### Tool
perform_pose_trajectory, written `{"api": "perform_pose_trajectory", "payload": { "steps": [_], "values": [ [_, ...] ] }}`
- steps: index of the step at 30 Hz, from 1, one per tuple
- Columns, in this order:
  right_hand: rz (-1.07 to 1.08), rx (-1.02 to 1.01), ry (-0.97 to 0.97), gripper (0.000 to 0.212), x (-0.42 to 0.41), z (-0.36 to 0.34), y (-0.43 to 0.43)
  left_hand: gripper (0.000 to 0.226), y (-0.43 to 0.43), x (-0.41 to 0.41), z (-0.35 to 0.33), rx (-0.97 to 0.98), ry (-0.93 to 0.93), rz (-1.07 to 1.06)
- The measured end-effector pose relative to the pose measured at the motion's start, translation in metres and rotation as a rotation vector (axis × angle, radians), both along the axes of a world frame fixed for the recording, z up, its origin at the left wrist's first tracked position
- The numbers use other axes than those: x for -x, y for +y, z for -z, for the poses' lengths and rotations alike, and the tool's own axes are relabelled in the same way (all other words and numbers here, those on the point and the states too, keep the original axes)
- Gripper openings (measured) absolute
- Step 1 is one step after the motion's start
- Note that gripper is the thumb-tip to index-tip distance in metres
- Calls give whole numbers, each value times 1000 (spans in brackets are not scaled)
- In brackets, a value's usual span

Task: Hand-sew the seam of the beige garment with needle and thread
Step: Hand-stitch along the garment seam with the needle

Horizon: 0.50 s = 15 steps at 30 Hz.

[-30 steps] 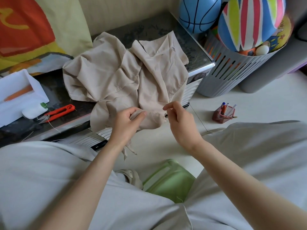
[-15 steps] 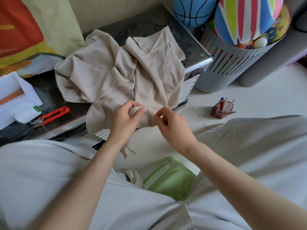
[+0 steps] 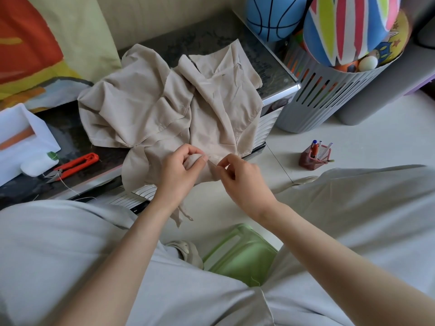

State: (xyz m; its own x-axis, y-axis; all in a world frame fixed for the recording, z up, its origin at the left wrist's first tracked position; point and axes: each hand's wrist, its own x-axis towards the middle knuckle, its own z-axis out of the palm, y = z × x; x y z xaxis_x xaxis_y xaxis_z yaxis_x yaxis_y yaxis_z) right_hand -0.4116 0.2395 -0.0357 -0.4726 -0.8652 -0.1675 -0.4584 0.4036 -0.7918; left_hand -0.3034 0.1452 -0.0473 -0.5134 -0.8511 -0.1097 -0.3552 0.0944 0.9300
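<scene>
The beige garment (image 3: 169,102) lies crumpled on a dark low table (image 3: 211,41), its near edge hanging over the front. My left hand (image 3: 181,170) grips a bunched fold of that hanging edge. Just to its right, my right hand (image 3: 240,177) pinches something tiny against the cloth with thumb and forefinger. The needle and thread are too small to make out there.
Red thread snips (image 3: 75,164) and a white thread spool (image 3: 37,162) lie on the table at left beside a white box (image 3: 23,128). A grey basket of balls (image 3: 329,90) stands at right, a pen holder (image 3: 315,156) on the floor, a green stool (image 3: 242,255) between my knees.
My right hand has come left and down from beside the cloth until its fingertips meet the fold. My left hand kept its grip.
</scene>
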Motion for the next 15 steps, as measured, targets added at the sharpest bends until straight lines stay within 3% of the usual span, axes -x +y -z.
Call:
{"api": "perform_pose_trajectory", "payload": {
  "steps": [8, 15],
  "values": [
    [10, 20, 23, 18, -6, 7, -6, 13, 3, 0, -1, -15, 48, 3],
    [59, 33, -134, 17, -12, 3, -10, 16, 2, 0, 0, -38, 100, 51]
  ]
}}
